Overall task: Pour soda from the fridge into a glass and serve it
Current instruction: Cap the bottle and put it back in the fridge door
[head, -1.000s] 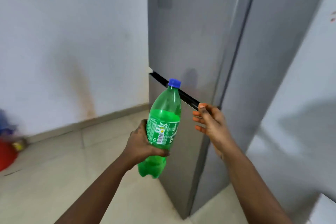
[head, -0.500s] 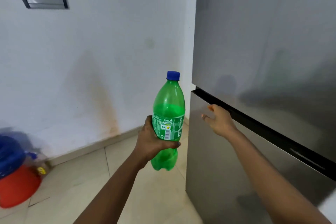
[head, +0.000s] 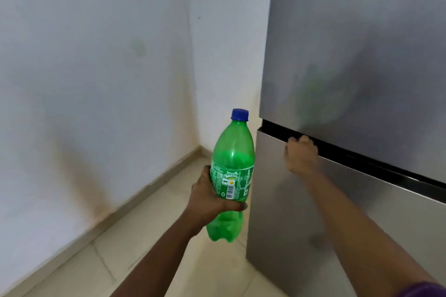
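Note:
A green soda bottle (head: 233,152) with a blue cap and a Sprite label stands upright in my left hand (head: 207,198), which grips it around the label. It is partly full. The grey fridge (head: 362,55) fills the right side, both doors flush. My right hand (head: 300,154) rests on the top edge of the lower door (head: 313,224), fingers curled into the dark gap between the doors. No glass is in view.
A white wall (head: 96,79) with a brown stain runs along the left to a corner beside the fridge. Beige floor tiles (head: 169,260) lie below, with a skirting strip along the wall.
The fridge door has swung shut. My right hand moved from the door's edge to its top lip. The view turned to face the fridge; the bottle stayed in my left hand.

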